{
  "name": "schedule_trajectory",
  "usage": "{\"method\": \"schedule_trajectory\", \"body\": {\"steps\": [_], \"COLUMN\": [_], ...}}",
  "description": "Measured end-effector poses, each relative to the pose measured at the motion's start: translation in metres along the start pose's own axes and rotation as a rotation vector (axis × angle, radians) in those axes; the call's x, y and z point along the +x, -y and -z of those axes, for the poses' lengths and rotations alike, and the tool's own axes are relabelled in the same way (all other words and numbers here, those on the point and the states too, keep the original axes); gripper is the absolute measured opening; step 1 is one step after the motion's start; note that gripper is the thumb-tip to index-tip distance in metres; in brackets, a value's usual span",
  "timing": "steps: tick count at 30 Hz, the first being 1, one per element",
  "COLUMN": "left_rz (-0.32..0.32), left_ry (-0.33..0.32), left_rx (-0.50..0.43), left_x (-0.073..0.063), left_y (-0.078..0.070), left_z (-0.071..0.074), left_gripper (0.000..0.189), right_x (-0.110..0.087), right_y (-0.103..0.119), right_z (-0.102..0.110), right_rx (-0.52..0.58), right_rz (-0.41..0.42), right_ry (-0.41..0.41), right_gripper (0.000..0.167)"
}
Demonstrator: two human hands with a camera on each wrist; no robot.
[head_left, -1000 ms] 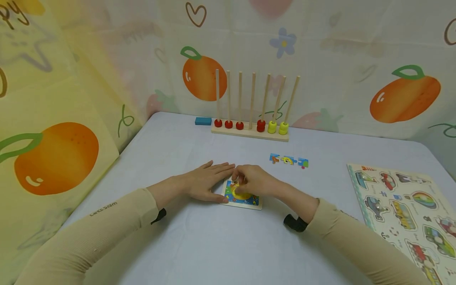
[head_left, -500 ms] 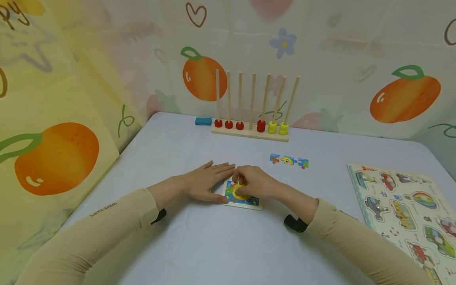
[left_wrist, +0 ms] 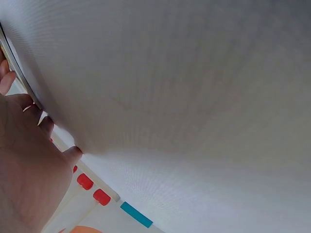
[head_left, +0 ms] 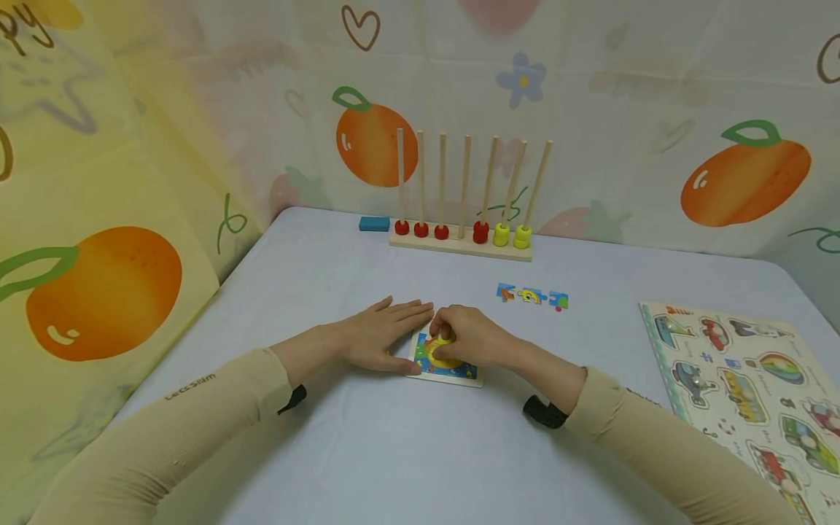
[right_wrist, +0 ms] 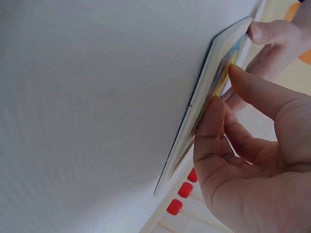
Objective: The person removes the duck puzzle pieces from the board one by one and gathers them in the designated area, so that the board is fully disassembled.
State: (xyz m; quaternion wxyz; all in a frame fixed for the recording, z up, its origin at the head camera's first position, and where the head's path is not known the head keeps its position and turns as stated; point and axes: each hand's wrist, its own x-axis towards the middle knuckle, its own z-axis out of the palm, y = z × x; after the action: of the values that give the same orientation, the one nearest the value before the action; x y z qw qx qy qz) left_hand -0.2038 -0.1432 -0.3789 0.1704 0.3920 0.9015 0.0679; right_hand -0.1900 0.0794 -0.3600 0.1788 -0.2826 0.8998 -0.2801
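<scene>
A small jigsaw board (head_left: pixel 449 377) with a pale frame and a blue, green and yellow picture lies flat on the table. My left hand (head_left: pixel 377 334) lies palm down at its left side, fingers stretched, thumb touching the lower left corner. Over the picture, my right hand (head_left: pixel 474 335) curls its fingers and pinches a jigsaw piece (right_wrist: pixel 187 154) at the board, its edge slightly raised in the right wrist view. The fingers hide much of this piece. Thumb and index fingertips (right_wrist: pixel 215 103) touch the picture surface.
Several loose jigsaw pieces (head_left: pixel 532 295) lie behind the right hand. A wooden bead counter (head_left: pixel 461 246) with upright rods and red and yellow beads stands at the back, a teal block (head_left: pixel 374 224) beside it. A large picture puzzle board (head_left: pixel 741 379) lies at the right.
The right hand's thumb and fingers have shifted very slightly over the board's picture. The left hand, board and loose pieces stay in place.
</scene>
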Motion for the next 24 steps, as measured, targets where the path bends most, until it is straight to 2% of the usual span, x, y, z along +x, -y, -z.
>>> {"method": "schedule_trajectory", "body": {"steps": [6,24], "left_rz": [0.005,0.0], "left_ry": [0.002,0.008], "left_rx": [-0.022,-0.02], "left_x": [-0.0009,-0.0023], "left_y": [0.0001,-0.0025], "left_z": [-0.0003,0.0032], "left_gripper": [0.088,0.087], "right_x": [-0.0004,0.0017], "right_y": [0.0009,-0.0007], "right_z": [0.0001,-0.0013], "right_rx": [-0.004,-0.005], "right_rz": [0.001,-0.008], "right_ry": [0.0,-0.006], "right_gripper": [0.025,0.028]}}
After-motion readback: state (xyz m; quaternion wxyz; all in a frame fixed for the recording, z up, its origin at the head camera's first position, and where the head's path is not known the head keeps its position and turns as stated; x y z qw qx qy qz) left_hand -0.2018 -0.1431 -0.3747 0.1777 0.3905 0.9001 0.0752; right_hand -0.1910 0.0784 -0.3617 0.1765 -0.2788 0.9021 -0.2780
